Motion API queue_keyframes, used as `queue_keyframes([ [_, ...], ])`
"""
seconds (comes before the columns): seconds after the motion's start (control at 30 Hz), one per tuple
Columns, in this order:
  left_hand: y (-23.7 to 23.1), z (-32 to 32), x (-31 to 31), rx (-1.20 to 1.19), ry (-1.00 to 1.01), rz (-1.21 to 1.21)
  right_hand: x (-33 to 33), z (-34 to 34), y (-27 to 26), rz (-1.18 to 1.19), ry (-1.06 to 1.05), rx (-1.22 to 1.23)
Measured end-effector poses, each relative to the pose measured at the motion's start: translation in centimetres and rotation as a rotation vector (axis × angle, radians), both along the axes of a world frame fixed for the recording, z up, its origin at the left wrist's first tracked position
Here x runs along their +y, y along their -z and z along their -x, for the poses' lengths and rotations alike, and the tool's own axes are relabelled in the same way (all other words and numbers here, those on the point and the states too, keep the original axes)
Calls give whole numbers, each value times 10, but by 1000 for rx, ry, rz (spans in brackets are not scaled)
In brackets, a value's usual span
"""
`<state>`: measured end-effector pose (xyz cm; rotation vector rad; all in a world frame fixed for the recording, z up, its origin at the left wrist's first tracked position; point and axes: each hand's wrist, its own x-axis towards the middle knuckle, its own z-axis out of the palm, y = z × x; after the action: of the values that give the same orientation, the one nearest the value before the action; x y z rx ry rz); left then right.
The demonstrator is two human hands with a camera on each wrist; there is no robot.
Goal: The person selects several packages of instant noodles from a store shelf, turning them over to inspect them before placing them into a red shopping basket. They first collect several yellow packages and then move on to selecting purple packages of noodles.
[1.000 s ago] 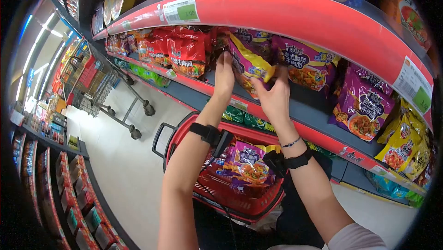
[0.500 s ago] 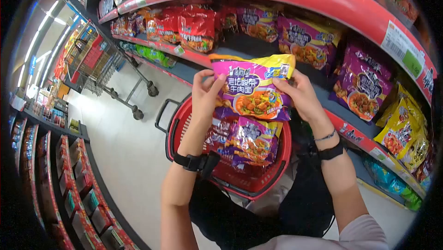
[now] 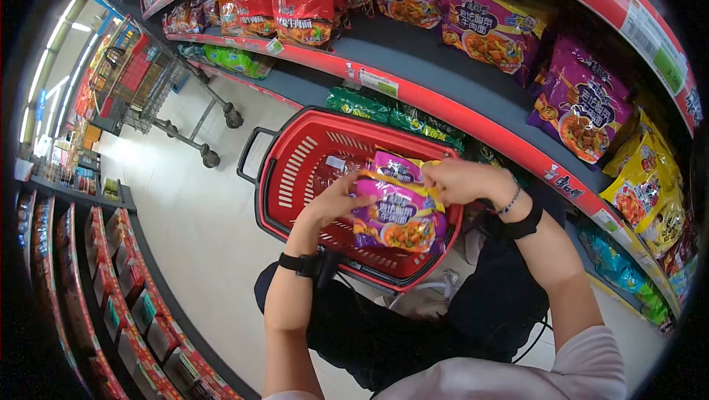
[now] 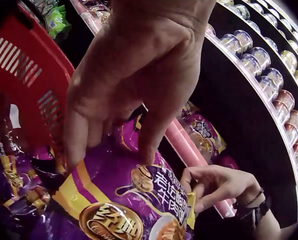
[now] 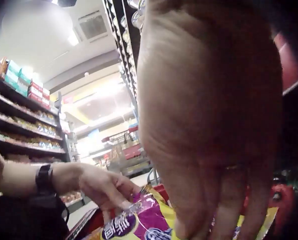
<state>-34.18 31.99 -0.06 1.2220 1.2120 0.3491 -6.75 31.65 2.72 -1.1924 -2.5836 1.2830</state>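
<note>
In the head view a purple and yellow noodle packet (image 3: 395,217) is held at its upper corners, inside or just over the red basket (image 3: 295,145). The left hand (image 3: 334,200) pinches its left edge; the right hand (image 3: 467,182) grips its upper right corner. Behind it, another purple packet (image 3: 395,163) lies in the basket. From the left wrist, the left hand (image 4: 134,75) has thumb and fingers on the packet (image 4: 139,190), with the right hand (image 4: 221,186) at the far corner. The right wrist view has the right hand (image 5: 209,115) close up, its fingertips at the packet (image 5: 144,217).
Shelves with purple packets (image 3: 484,31), red packets (image 3: 304,8) and yellow packets (image 3: 646,186) run along the far side and right. Green packets (image 3: 358,103) lie on the lower shelf behind the basket. A shopping cart (image 3: 136,79) stands at the upper left.
Both hands took the packet off the shelf and brought it down toward the person, from above the basket's far rim to the basket's right part. More of the basket shows.
</note>
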Motion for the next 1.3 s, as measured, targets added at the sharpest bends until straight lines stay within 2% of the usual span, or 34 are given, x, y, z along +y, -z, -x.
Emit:
queue_keyframes([
  [0.07,10,14,0,24,116,76,-8,10,11,4,-50,-36],
  [0.1,5,16,-4,107,101,63,-11,18,18,7,-56,-35],
  [0.2,19,35,-1,83,99,-28,-18,36,36,-54,-64,-8],
  [0.27,17,41,1,95,84,-53,-22,46,39,-198,-64,-30],
  [0.33,10,44,1,62,66,-35,-25,49,45,-151,-44,-20],
  [0.37,35,52,2,-10,140,-132,-28,50,55,-203,-69,-26],
  [0.4,36,50,-1,-11,138,-133,-31,53,56,-257,-95,-32],
  [0.47,41,42,-6,352,500,-235,-41,53,53,-148,-210,-154],
  [0.53,51,38,-11,357,555,-183,-44,56,52,-45,-320,-318],
  [0.57,56,36,-13,338,589,-222,-43,55,49,-45,-316,-318],
  [0.6,51,31,-14,319,623,-263,-40,53,36,-94,-260,-213],
  [0.63,44,26,-15,351,591,-151,-36,51,27,-147,-201,-111],
  [0.67,36,22,-15,349,599,-163,-27,49,43,-246,-73,7],
  [0.73,17,9,-15,385,586,-307,-8,38,-2,-282,127,176],
  [0.77,13,5,-13,277,546,-308,1,33,-8,-408,330,383],
  [0.8,8,-3,-9,271,556,-322,10,28,-15,-535,531,592],
  [0.87,-4,-24,0,-92,305,-380,28,14,-34,-743,931,887],
  [0.93,-26,-51,17,-74,313,-442,44,-13,-35,-1126,1175,714],
  [1.0,-48,-89,35,-322,112,-596,53,-31,-36,-1152,1340,755],
  [1.07,-69,-127,62,-378,57,-638,59,-42,-28,-1158,1366,717],
  [1.13,-80,-162,98,-279,-10,-804,63,-43,-27,-1146,1394,607],
  [1.17,-85,-179,113,-282,-11,-809,65,-46,-26,-1071,1368,621],
  [1.23,-90,-205,141,-369,-289,-485,68,-45,-25,-1045,1408,618],
  [1.27,-89,-211,153,-370,-290,-488,69,-43,-24,-1010,1453,614],
  [1.3,-81,-214,167,-517,-317,-344,68,-42,-27,-968,1467,620],
])
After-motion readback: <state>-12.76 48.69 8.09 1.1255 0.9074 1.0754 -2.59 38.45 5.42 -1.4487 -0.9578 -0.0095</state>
